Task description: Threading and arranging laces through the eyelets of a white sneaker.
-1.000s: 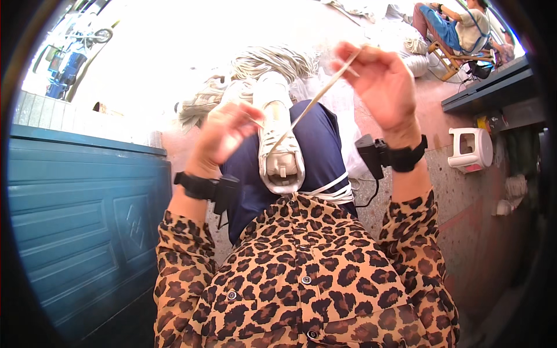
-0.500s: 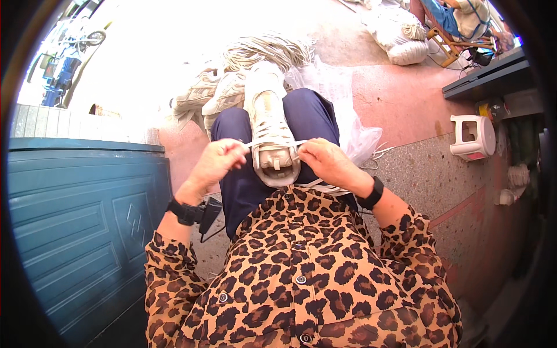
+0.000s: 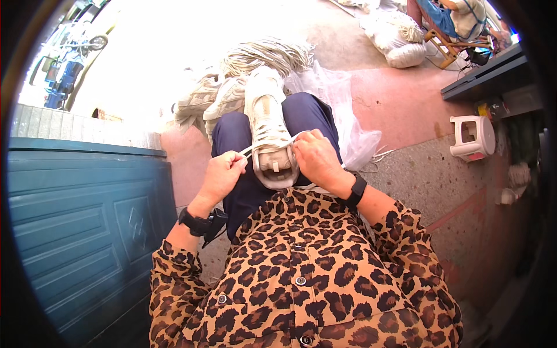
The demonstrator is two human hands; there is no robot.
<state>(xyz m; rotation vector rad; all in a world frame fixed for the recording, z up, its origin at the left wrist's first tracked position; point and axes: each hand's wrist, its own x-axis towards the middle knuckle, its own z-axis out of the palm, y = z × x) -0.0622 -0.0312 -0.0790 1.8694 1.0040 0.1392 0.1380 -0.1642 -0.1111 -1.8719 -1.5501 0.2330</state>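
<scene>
Head camera: left grip [image 3: 224, 174] and right grip [image 3: 316, 155] pinch the lace [image 3: 248, 152] of a shoe [image 3: 274, 158].

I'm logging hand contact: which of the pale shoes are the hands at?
The shoe between the knees: the left hand and the right hand are both at its lace. The other shoes lie beyond the left knee, untouched.
</scene>
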